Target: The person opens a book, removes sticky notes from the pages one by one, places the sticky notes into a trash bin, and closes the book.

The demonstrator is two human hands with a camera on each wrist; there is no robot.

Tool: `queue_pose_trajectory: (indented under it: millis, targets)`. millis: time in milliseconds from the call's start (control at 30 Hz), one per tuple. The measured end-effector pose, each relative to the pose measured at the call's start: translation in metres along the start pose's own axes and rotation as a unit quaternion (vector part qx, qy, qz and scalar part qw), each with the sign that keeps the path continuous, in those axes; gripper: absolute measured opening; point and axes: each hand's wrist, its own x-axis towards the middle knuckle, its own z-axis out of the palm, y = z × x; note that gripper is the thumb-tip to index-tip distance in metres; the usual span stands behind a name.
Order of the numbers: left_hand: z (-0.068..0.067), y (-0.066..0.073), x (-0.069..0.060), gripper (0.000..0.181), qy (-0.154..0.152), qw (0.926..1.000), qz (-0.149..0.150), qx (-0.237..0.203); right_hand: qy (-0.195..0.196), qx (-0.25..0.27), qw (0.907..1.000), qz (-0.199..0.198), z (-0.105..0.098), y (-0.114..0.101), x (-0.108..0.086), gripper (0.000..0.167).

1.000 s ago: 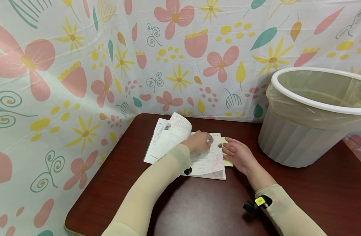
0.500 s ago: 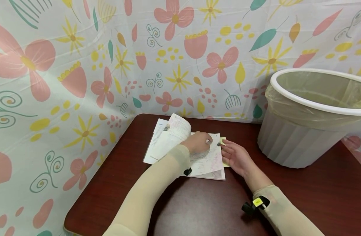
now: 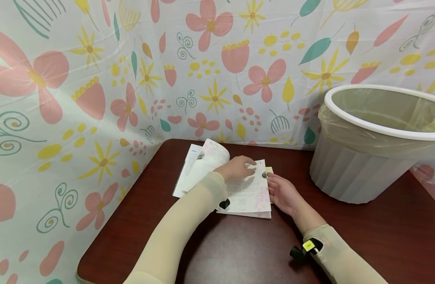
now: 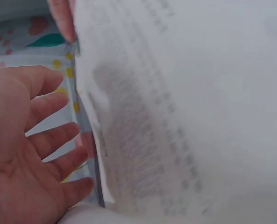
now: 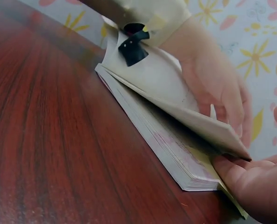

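Observation:
An open book point(image 3: 244, 201) lies on the dark red table, printed pages up, with some left-hand leaves curling upward. My left hand point(image 3: 236, 168) hovers over or rests on its right page, fingers loosely bent and apart; contact with the paper cannot be told. In the left wrist view the same left hand point(image 4: 31, 140) shows a bare palm beside the page. My right hand point(image 3: 283, 193) is at the book's right edge, palm partly up. The right wrist view shows its fingertips tucked between the raised leaves point(image 5: 185, 116) and a yellow sheet point(image 5: 234, 205) sticking out.
A grey bin point(image 3: 349, 169) with a white rim and a plastic liner stands to the right. Flower-patterned cloth point(image 3: 217, 79) hangs behind and to the left of the table point(image 3: 132, 236). Small black cameras sit on both wrists.
My right hand has slid left, its fingertips moving further under the page edge, and less of the yellow sheet shows. The fingers of my left hand have loosened and spread slightly.

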Motion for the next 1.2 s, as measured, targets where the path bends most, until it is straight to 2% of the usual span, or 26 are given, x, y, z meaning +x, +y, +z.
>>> queue_pose_trajectory:
  millis: [167, 467, 800, 1000, 1200]
  targets:
    - [-0.01, -0.006, -0.003, 0.042, -0.004, 0.9997, -0.003, -0.026, 0.016, -0.005, 0.9999, 0.002, -0.001, -0.001, -0.002, 0.061]
    - [-0.022, -0.016, -0.02, 0.05, -0.039, 0.9989, -0.012, -0.02, 0.007, 0.001, 1.0, -0.003, -0.004, 0.001, -0.005, 0.06]
    - [-0.037, -0.025, -0.046, 0.059, -0.067, 0.9964, -0.033, 0.039, 0.003, -0.006, 1.0, -0.004, -0.005, -0.001, -0.006, 0.06]
    - [-0.04, -0.041, -0.061, 0.06, -0.074, 0.9936, -0.039, 0.075, 0.004, -0.011, 0.9999, -0.001, -0.004, -0.004, -0.005, 0.06]
    - [-0.041, -0.057, -0.074, 0.059, -0.066, 0.992, -0.031, 0.103, 0.002, -0.011, 0.9999, 0.004, -0.002, -0.005, -0.004, 0.058]
